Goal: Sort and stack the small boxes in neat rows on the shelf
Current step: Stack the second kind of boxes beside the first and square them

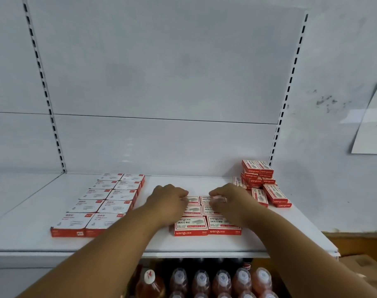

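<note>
On the white shelf [43,201], small red-and-white staple boxes lie flat in two short rows [191,225] at the middle. My left hand [169,195] rests with curled fingers on the far-left box [193,200] of that block. My right hand [225,195] does the same on the far-right box [206,199]. Whether the fingers grip these boxes or only press on them is unclear. A loose, untidy pile of the same boxes [261,181] sits at the shelf's back right.
Two neat rows of larger white-topped boxes [103,203] fill the left of the shelf. Slotted uprights [47,100] frame the back panel. Bottles with white caps [222,278] stand on the level below. A cardboard box [363,267] sits at lower right.
</note>
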{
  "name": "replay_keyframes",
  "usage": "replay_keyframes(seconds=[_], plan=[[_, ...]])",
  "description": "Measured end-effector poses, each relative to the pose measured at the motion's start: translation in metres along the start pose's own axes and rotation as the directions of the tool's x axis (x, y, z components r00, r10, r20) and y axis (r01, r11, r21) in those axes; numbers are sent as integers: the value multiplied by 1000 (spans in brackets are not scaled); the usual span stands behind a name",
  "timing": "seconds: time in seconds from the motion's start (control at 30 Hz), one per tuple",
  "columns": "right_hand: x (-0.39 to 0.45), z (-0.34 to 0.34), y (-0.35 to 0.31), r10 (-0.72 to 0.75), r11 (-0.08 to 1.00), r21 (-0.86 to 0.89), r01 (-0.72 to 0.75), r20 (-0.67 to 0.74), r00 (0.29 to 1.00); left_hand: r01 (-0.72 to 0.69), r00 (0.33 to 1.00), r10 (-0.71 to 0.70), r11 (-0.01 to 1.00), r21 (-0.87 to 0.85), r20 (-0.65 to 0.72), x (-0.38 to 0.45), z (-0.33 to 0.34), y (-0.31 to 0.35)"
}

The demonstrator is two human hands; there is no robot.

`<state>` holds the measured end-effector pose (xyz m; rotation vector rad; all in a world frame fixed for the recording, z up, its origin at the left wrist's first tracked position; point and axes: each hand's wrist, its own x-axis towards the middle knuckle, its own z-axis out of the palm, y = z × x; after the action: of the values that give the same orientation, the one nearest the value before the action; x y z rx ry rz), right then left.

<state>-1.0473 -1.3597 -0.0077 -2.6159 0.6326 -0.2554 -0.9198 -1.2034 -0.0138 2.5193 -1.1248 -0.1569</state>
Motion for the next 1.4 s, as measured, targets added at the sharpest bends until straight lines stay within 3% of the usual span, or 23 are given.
replay_keyframes(seconds=[0.1,0.2,0.4,0.77,0.93,1.17,1.27,1.4], plan=[[-17,-10,7,-126,992,30,125,66,990,-148,989,147,989,-23,-20,-16,0,-1],[-23,-7,14,-163,986,41,160,94,982,-227,974,227,974,-7,14,-24,4,-2],[-27,4,14,-225,973,45,224,9,974,-278,960,278,960,38,8,-25,8,-3],[-25,7,14,-217,976,27,217,-7,976,-320,947,322,937,138,8,-22,4,-3],[-28,-3,18,-112,988,91,122,-104,988,-334,936,349,919,210,-39,-10,-5,23],[-21,-44,75,17,987,-137,-86,-438,899,-384,923,382,918,105,38,8,4,83],[-18,-59,98,188,940,-204,-273,-356,915,-358,932,356,933,30,68,20,10,111],[-13,-65,117,232,952,-146,-269,-230,945,-288,951,276,955,71,143,42,25,148]])
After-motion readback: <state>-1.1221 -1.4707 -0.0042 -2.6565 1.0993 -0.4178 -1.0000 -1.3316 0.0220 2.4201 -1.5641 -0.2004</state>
